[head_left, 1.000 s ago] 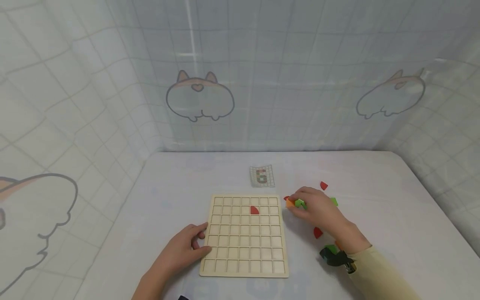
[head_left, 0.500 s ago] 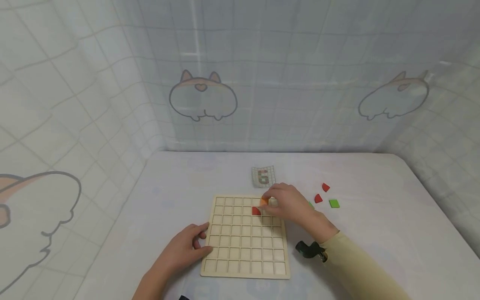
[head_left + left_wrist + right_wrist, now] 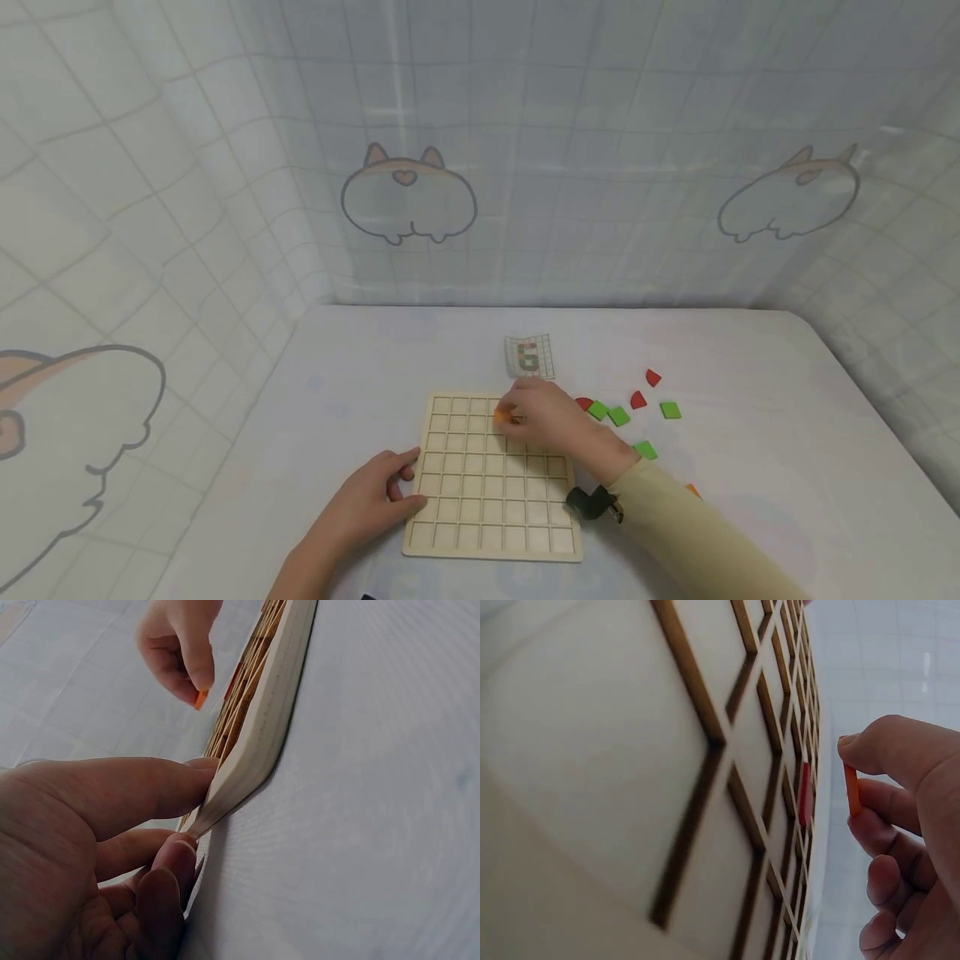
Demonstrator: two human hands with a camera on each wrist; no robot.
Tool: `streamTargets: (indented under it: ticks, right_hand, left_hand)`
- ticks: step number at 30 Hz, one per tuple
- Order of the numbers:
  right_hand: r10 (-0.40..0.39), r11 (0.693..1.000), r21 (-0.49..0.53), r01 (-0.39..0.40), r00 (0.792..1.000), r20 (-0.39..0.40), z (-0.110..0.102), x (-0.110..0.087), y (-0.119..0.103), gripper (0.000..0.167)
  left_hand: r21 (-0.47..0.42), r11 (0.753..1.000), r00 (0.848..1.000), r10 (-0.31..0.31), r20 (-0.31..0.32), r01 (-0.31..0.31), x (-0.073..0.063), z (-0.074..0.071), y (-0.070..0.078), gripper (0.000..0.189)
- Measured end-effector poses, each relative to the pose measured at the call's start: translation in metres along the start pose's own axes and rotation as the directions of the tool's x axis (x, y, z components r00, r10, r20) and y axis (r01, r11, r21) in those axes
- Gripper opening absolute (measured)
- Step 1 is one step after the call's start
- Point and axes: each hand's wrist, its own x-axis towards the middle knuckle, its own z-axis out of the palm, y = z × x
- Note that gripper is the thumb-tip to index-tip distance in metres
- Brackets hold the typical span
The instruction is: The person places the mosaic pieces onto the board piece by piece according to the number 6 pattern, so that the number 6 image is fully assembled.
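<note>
My right hand [image 3: 543, 415] is over the upper part of a pale wooden grid board [image 3: 480, 486]. Between thumb and fingers it pinches a small flat orange tile [image 3: 853, 789], held just off the grid in the right wrist view. A red quarter-circle tile [image 3: 805, 793] sits in one of the board's cells; the right hand hides it in the head view. My left hand [image 3: 371, 496] holds the board's left edge, its thumb [image 3: 172, 784] on the rim and other fingers curled against the side.
Right of the board lie loose green square tiles [image 3: 618, 416], red quarter-circle tiles [image 3: 653, 378] and an orange piece [image 3: 693, 491], partly behind the sleeve. A small gridded pattern card [image 3: 528, 357] lies beyond the board. Patterned curtains [image 3: 570, 208] enclose the table.
From the loose tiles on the right, my right hand has moved left over the board, carrying the orange tile. My left hand stays at the board's edge.
</note>
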Motion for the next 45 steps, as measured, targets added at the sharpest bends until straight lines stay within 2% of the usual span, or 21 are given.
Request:
streamTargets:
  ticks: [11,18,29,36,41,45]
  right_hand:
    - [0.083,0.995,0.052,-0.088,0.992,0.094,0.006,0.002,-0.001,0.014]
    - [0.055,0.995,0.079,-0.062,0.994,0.095,0.006,0.004,-0.005,0.017]
    - [0.016,0.998,0.059,-0.022,0.996,0.093,0.011,0.007,-0.002,0.024]
    - [0.011,0.998,0.068,-0.017,0.995,0.095,0.009,0.007,-0.003,0.02]
    - [0.012,0.998,0.068,-0.02,0.994,0.113,0.011,0.009,-0.002,0.021]
    - [0.015,0.998,0.062,-0.023,0.993,0.119,0.011,0.009,-0.003,0.027]
  left_hand:
    - [0.002,1.0,1.0,0.003,-0.005,-0.003,0.001,0.002,-0.003,0.069]
    - [0.009,1.0,1.0,0.005,-0.013,-0.005,0.001,0.002,-0.003,0.07]
    - [0.008,1.0,1.0,0.018,-0.009,-0.017,0.0,0.001,-0.002,0.069]
    - [0.01,0.999,0.999,0.032,-0.007,-0.032,0.002,0.002,-0.003,0.07]
    - [0.025,1.0,1.0,-0.016,0.001,0.016,0.004,0.003,-0.002,0.07]
    - [0.021,0.999,1.0,-0.025,-0.001,0.025,0.003,0.003,-0.002,0.07]
